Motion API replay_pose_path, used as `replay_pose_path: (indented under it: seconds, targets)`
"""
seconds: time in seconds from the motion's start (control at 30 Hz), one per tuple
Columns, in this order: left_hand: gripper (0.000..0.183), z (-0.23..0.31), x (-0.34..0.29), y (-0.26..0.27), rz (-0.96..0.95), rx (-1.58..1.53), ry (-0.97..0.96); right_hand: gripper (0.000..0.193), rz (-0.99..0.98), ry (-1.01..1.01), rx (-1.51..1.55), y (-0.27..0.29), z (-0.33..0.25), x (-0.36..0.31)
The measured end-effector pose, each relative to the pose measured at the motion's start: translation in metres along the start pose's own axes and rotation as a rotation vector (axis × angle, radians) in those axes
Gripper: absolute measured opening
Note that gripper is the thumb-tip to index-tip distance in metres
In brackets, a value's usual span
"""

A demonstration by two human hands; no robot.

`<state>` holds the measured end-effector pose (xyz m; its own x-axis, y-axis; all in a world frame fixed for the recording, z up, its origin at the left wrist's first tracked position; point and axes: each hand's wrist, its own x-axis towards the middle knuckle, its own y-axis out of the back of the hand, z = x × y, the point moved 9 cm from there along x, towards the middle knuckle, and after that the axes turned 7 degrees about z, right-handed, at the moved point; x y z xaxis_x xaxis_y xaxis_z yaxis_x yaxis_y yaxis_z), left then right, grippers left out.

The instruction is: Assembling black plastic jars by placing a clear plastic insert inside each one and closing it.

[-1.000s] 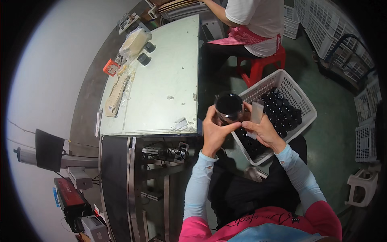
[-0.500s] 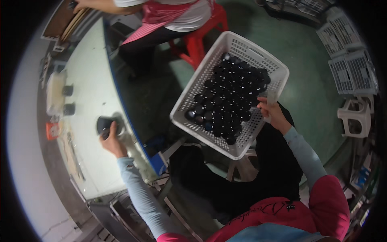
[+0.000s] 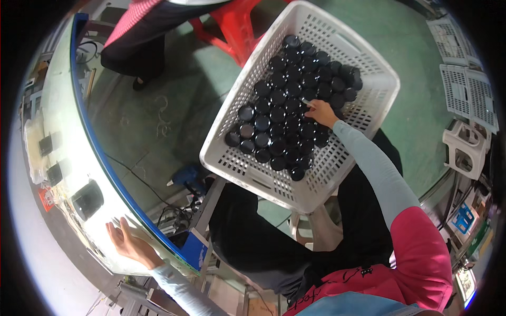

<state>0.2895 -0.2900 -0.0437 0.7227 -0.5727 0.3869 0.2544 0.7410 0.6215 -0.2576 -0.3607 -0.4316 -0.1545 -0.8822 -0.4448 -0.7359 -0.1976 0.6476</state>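
My left hand (image 3: 130, 245) is open over the pale table, its fingers spread and nothing in them. Just beyond its fingertips a black jar-like piece (image 3: 87, 199) stands on the table. My right hand (image 3: 321, 114) reaches into a white plastic basket (image 3: 387, 87), its fingers pinched together over many round, glossy black lids (image 3: 276, 97). A small pale sliver shows at its fingertips; what it is I cannot make out. The basket rests tilted at my lap, above a pale stool.
Two smaller dark pieces (image 3: 54, 174) stand farther along the table (image 3: 63, 110), which has a blue edge. Across from me a person sits by a red stool (image 3: 232, 29). A blue power tool (image 3: 185, 178) and cables lie beneath. A white stool (image 3: 466, 150) stands at right.
My left hand has let go of the black piece on the table and drawn back toward me. My right hand has gone from the basket's rim in among the lids. The view has shifted.
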Motion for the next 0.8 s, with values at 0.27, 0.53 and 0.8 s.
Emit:
replay_pose_path:
  seconds: [0.27, 0.53, 0.8]
  targets:
    - [0.023, 0.008, -0.004, 0.004, 0.054, -0.196, 0.058, 0.085, -0.343, 0.33, -0.453, -0.144, -0.067, -0.088]
    - [0.015, 0.024, -0.013, -0.005, 0.068, -0.044, 0.002, 0.06, -0.114, 0.555, -0.554, -0.125, -0.079, -0.086]
    - [0.026, 0.0, -0.002, -0.002, 0.044, -0.104, 0.035, 0.06, -0.001, 0.27, -0.22, -0.021, -0.105, -0.101]
